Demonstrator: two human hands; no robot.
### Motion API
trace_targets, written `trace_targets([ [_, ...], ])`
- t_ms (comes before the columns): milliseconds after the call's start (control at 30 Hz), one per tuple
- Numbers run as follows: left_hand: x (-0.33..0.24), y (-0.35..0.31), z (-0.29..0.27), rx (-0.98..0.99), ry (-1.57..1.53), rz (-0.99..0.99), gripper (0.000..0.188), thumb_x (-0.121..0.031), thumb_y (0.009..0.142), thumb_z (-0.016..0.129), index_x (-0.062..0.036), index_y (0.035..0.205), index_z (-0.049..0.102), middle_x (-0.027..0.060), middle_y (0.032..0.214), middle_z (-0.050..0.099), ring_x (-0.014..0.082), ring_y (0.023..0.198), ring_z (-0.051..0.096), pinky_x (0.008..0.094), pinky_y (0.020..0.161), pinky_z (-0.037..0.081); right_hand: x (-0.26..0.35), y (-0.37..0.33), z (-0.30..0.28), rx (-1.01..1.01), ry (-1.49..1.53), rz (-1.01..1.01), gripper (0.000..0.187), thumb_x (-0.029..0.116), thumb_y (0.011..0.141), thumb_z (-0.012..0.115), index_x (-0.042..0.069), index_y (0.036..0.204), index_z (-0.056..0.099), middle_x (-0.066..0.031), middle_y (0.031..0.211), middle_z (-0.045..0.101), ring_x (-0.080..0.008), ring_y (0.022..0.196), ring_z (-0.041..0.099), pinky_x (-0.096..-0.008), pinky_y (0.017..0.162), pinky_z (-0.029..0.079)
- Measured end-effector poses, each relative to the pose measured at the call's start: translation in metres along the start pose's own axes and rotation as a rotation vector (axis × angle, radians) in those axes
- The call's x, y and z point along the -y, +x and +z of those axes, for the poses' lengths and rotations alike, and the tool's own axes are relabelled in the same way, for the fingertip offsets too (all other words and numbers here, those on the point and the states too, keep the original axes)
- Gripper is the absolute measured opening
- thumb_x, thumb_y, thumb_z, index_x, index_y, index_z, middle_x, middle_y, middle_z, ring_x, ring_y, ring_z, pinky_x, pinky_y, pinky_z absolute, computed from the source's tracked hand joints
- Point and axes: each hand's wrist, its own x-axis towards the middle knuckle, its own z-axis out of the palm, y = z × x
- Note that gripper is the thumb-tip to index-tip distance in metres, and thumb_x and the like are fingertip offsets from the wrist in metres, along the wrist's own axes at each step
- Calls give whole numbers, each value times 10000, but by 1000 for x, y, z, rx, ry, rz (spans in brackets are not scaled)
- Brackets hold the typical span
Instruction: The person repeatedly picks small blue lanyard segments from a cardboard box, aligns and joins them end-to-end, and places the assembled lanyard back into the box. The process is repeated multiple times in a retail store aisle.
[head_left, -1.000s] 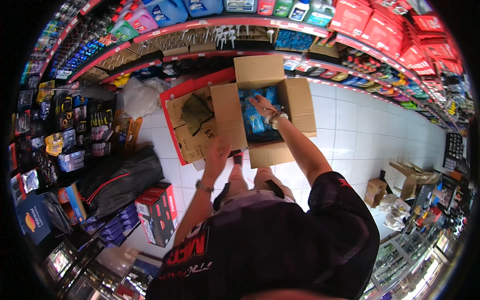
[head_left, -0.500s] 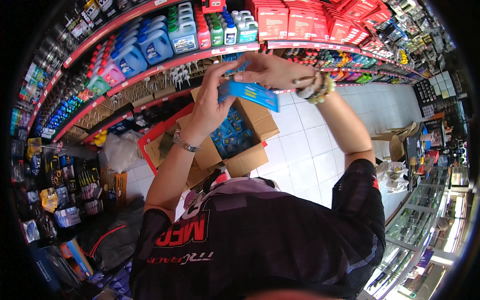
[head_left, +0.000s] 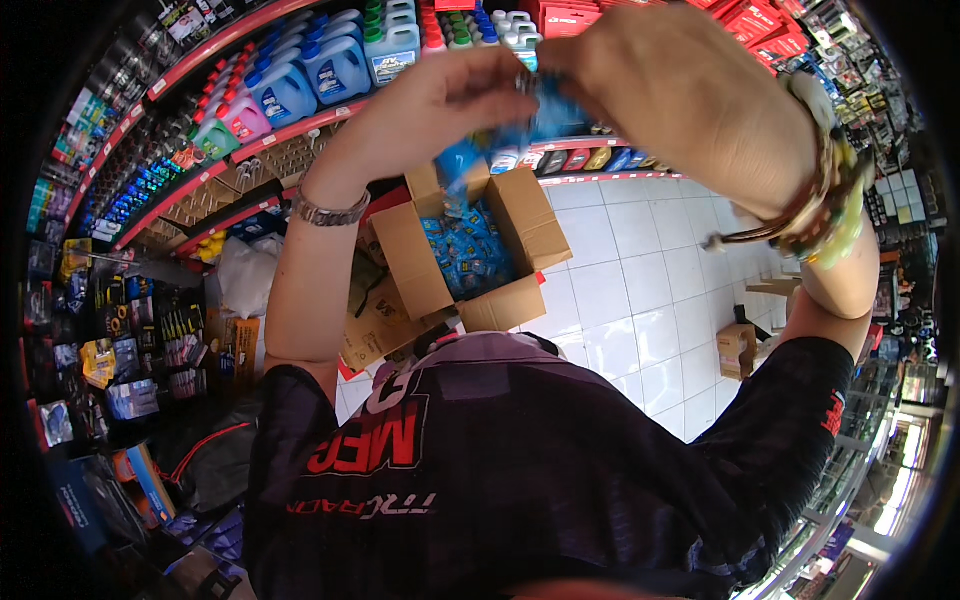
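Observation:
Both hands are raised in front of the shelf, above an open cardboard box (head_left: 411, 262). My left hand (head_left: 425, 112), with a metal watch on its wrist, closes its fingers on blue packaging (head_left: 548, 112), smeared by motion. My right hand (head_left: 690, 100), wearing bead and cord bracelets, grips the same packaging from the other side. More blue shows below my left hand, hanging over the box; I cannot tell whether it is one piece or several. Inside the box lie many small blue packets (head_left: 475, 250).
Shelves ahead hold blue jugs (head_left: 335, 68), coloured bottles and red packages (head_left: 770, 28). Left of the box are a white plastic bag (head_left: 248, 275) and hanging goods. Pale floor tiles (head_left: 625, 270) stretch right, with a small carton (head_left: 737, 350) farther off.
Both hands have come up and closer, the right one moving farther right. The flat blue package seen between them earlier is now a blurred blue shape, and more blue hangs above the box.

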Motion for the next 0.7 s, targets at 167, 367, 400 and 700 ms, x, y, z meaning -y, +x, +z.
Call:
trace_targets([
  [167,27,-42,21,276,-19,-182,193,-154,949,562,24,904,617,25,742,619,63,693,566,243,613,472,12,3,75,629,1010,-23,347,330,965,497,4,977,617,-139,723,623,-229,625,566,-363,644,472],
  [367,47,-87,46,155,32,-151,220,-198,938,587,18,913,622,72,698,598,98,553,484,270,520,404,51,-24,137,308,1371,-61,213,211,949,561,5,983,604,-103,697,587,-205,585,533,-317,586,452],
  [400,43,-94,47,124,44,-164,222,-200,939,586,17,909,624,79,694,596,100,541,478,274,514,397,55,-28,138,223,1334,-59,169,159,943,574,-3,985,595,-97,677,571,-197,574,519,-302,574,448],
  [700,29,-124,50,-369,-333,-342,282,-220,1001,471,8,899,601,93,733,657,116,522,600,214,467,477,63,-52,148,-109,1509,433,139,108,922,598,-26,947,624,-83,714,607,-137,616,552,-268,615,465],
])
